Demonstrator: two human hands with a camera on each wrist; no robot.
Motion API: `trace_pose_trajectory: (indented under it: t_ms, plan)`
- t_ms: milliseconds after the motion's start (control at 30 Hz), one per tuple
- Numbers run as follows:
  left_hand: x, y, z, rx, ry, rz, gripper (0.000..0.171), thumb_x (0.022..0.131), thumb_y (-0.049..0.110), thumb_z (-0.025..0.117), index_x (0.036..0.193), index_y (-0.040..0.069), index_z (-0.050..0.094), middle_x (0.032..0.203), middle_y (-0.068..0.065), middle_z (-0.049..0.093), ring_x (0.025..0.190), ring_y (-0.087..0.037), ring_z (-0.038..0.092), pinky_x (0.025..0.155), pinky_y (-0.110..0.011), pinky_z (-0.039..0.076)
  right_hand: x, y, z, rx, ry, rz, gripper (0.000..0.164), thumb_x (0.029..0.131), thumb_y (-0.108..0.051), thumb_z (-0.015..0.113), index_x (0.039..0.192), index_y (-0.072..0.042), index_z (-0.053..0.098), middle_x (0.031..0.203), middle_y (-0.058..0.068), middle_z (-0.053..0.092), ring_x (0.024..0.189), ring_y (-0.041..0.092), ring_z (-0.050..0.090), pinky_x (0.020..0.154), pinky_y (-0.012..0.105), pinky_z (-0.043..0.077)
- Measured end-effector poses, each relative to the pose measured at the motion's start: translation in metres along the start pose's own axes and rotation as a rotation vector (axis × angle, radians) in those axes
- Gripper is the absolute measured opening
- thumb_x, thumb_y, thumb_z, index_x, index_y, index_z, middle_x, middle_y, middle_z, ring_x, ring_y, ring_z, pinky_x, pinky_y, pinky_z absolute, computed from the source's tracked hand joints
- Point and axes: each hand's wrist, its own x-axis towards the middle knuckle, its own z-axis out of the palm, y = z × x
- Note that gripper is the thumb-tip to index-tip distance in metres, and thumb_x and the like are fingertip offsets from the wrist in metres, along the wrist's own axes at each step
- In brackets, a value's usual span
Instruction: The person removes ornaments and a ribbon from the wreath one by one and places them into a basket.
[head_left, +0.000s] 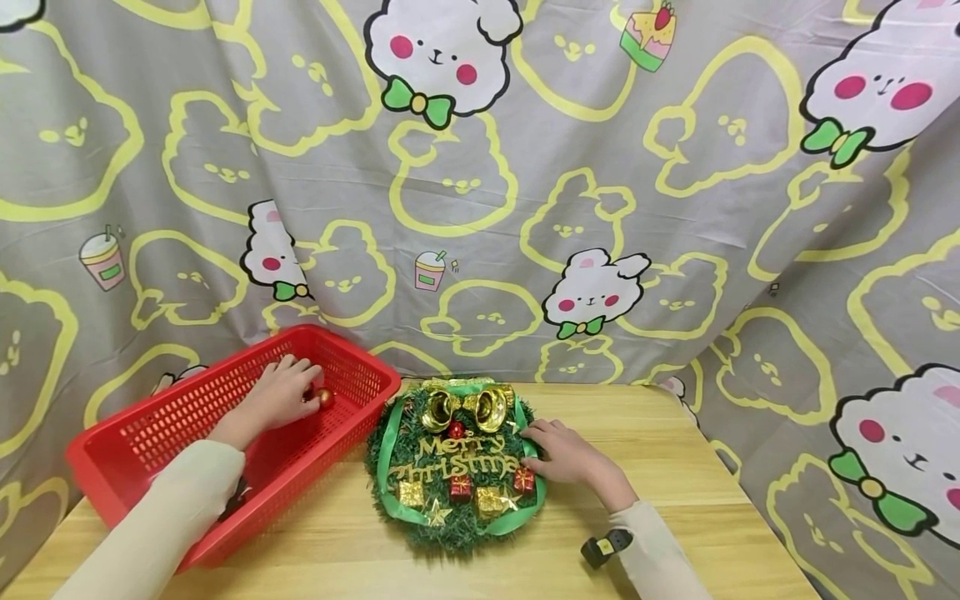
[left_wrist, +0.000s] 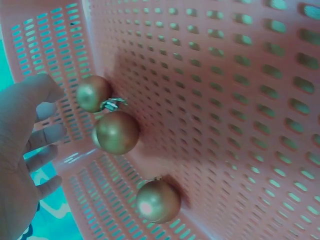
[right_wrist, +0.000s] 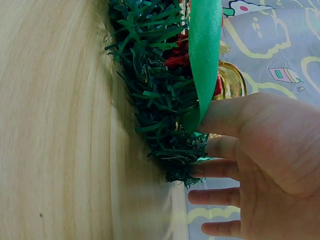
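Head view: left hand (head_left: 281, 392), loose-fingered and empty, hangs beside baubles (left_wrist: 118, 132) in the lower-left basket (head_left: 187, 417); right hand (head_left: 564, 454), fingers spread, touches the wreath (head_left: 450, 458), lower centre, perhaps steadying it.

From here I count two hands (head_left: 281, 392), one red basket (head_left: 187, 417), one Christmas wreath (head_left: 450, 535), one Merry Christmas sign (head_left: 459, 472), two gold bells (head_left: 491, 408), one table (head_left: 637, 433), and at least three gold baubles (left_wrist: 118, 132), four gift boxes (head_left: 461, 487) and two gold stars (head_left: 437, 512).
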Motion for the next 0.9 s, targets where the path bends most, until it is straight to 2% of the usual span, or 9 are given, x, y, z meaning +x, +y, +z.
trace_pose_trajectory:
  t_ms: [133, 367, 500, 667, 900]
  plan:
    - [0.004, 0.003, -0.003, -0.013, 0.006, -0.002, 0.019, 0.086, 0.021, 0.076, 0.095, 0.009, 0.064, 0.090, -0.008, 0.058, 0.090, -0.030, 0.045, 0.075, -0.048, 0.037, 0.000, 0.000, 0.000, 0.005, 0.000, 0.003, 0.050, 0.100, -0.031, 0.064, 0.139, -0.002, 0.058, 0.141, 0.019, 0.056, 0.124, 0.038, 0.055, 0.103, 0.059, 0.044]
    - [0.008, 0.007, -0.011, -0.036, 0.014, -0.011, 0.018, 0.086, 0.018, 0.075, 0.098, 0.010, 0.064, 0.098, -0.011, 0.062, 0.098, -0.033, 0.047, 0.084, -0.055, 0.041, -0.001, -0.001, -0.001, 0.022, -0.013, 0.016, 0.050, 0.101, -0.033, 0.063, 0.140, -0.003, 0.058, 0.142, 0.018, 0.055, 0.126, 0.038, 0.053, 0.104, 0.059, 0.043]
    - [0.013, 0.010, -0.018, -0.030, 0.035, 0.006, 0.017, 0.086, 0.018, 0.074, 0.099, 0.010, 0.065, 0.100, -0.010, 0.062, 0.099, -0.033, 0.048, 0.084, -0.055, 0.042, -0.001, -0.002, -0.002, 0.030, -0.021, 0.026, 0.050, 0.101, -0.033, 0.063, 0.141, -0.003, 0.057, 0.144, 0.018, 0.054, 0.128, 0.039, 0.052, 0.106, 0.059, 0.042]
    - [0.020, 0.019, -0.036, -0.034, 0.097, 0.036, 0.017, 0.087, 0.017, 0.072, 0.100, 0.009, 0.066, 0.101, -0.011, 0.064, 0.098, -0.034, 0.049, 0.082, -0.052, 0.040, 0.000, -0.003, -0.003, 0.033, -0.021, 0.030, 0.050, 0.101, -0.032, 0.063, 0.141, -0.003, 0.057, 0.144, 0.018, 0.054, 0.128, 0.039, 0.052, 0.106, 0.059, 0.042]
    - [0.031, 0.036, -0.063, -0.061, 0.154, 0.056, 0.018, 0.089, 0.017, 0.070, 0.103, 0.007, 0.066, 0.106, -0.013, 0.065, 0.106, -0.037, 0.050, 0.088, -0.058, 0.040, 0.000, -0.002, -0.003, 0.026, -0.025, 0.032, 0.050, 0.102, -0.033, 0.062, 0.141, -0.003, 0.057, 0.144, 0.018, 0.055, 0.128, 0.039, 0.052, 0.106, 0.058, 0.043]
